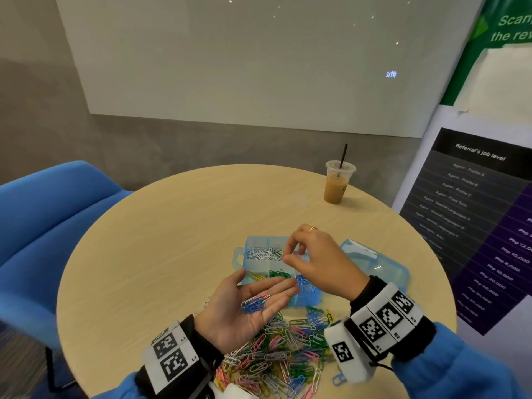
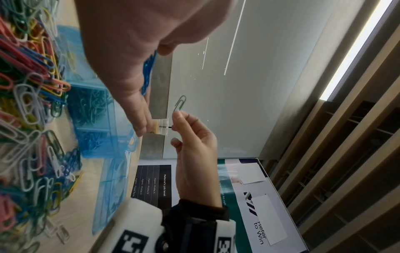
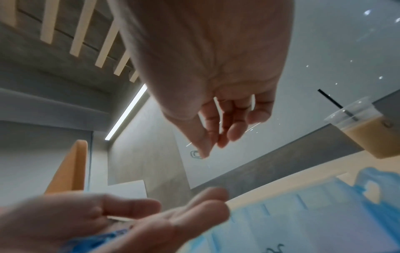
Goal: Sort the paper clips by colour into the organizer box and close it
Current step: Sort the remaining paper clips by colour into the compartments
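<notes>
Over organizer box (image 1: 259, 264) on desk (image 1: 161, 240): right hand (image 1: 313, 262) pinching green clip (image 2: 180, 102), left hand (image 1: 244, 308) flat, cradling blue clips (image 1: 254, 303). Mid-sort; next, drop into green compartment.

An office meeting corner, this one: a round wood-grain worktop (image 1: 172, 226) with a blue upholstered chair (image 1: 43, 226) pulled up, a big whiteboard (image 1: 230, 67) on the grey wall, and a recruitment poster (image 1: 478, 226) headed "Referral's job level" listing agent profiles alongside, plus an iced coffee cup (image 1: 335, 184) with a straw parked at the far edge
</notes>
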`<state>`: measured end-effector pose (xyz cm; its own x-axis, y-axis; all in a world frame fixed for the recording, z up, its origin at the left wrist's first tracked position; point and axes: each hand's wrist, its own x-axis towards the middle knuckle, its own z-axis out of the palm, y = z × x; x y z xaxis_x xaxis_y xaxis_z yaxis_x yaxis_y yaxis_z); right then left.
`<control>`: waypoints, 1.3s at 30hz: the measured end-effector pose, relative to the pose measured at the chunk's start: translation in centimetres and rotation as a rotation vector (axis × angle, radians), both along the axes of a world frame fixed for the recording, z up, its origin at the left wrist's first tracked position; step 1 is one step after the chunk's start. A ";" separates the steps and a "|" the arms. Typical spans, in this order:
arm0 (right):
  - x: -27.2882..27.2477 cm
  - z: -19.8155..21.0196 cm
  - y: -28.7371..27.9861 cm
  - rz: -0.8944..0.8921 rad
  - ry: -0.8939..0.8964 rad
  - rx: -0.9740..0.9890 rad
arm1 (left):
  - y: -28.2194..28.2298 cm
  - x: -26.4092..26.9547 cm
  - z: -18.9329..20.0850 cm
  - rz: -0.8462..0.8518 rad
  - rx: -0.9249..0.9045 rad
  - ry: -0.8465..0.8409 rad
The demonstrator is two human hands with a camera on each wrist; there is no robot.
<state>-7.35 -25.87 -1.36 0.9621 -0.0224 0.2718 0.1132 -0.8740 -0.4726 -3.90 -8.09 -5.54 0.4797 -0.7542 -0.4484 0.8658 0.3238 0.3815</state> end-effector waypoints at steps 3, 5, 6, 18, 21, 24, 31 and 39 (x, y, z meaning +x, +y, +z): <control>0.5 -0.7 -0.4 -0.100 0.013 -0.068 | 0.0 0.1 0.0 0.001 0.010 0.003; 0.2 -1.1 -0.3 -0.057 0.036 -0.103 | -0.1 0.0 0.0 0.005 0.010 -0.007; -0.1 -1.0 -0.1 0.005 0.027 -0.088 | 0.0 0.0 -0.1 0.007 0.007 -0.012; -1.1 -1.3 2.9 0.423 0.071 -0.004 | -0.1 -0.6 0.1 0.037 -0.034 0.010; -1.2 -1.4 2.8 0.422 0.062 -0.003 | -0.1 -0.8 0.2 0.042 -0.048 0.047; -1.3 -1.1 2.6 0.399 0.045 0.019 | 0.0 -1.0 0.6 0.040 -0.076 0.052; -1.5 -0.2 1.5 0.337 0.047 0.038 | 0.2 -0.6 0.6 0.046 -0.051 0.041; -1.3 0.1 -2.4 -0.010 0.107 0.081 | 0.3 -0.5 0.7 0.035 -0.028 0.005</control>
<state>-8.64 -28.24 -1.21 0.9852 -0.0494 0.1641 0.0499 -0.8333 -0.5506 -4.36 -7.82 -4.81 0.5035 -0.7496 -0.4297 0.8558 0.3644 0.3671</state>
